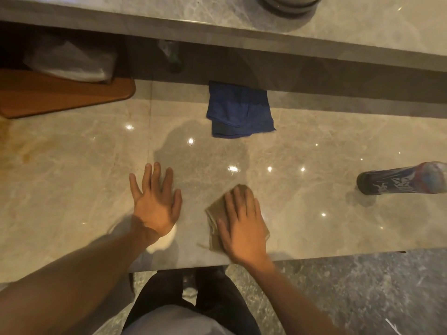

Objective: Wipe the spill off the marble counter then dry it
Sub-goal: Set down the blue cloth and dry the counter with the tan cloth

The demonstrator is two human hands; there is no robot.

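My right hand (243, 226) presses flat on a folded tan cloth (214, 213) near the front edge of the beige marble counter (72, 189). The cloth shows at the hand's left side and past the fingertips. My left hand (154, 200) rests flat on the bare marble beside it, fingers spread, holding nothing. A folded blue cloth (239, 111) lies farther back on the counter, apart from both hands. I cannot make out a distinct spill; the marble is glossy with light spots.
A dark printed bottle (401, 178) stands at the right. An orange-brown mat (60, 93) with a grey bundle (72, 61) sits at the back left. A raised marble ledge (217, 27) runs along the back, a green bottle (173, 56) beneath it.
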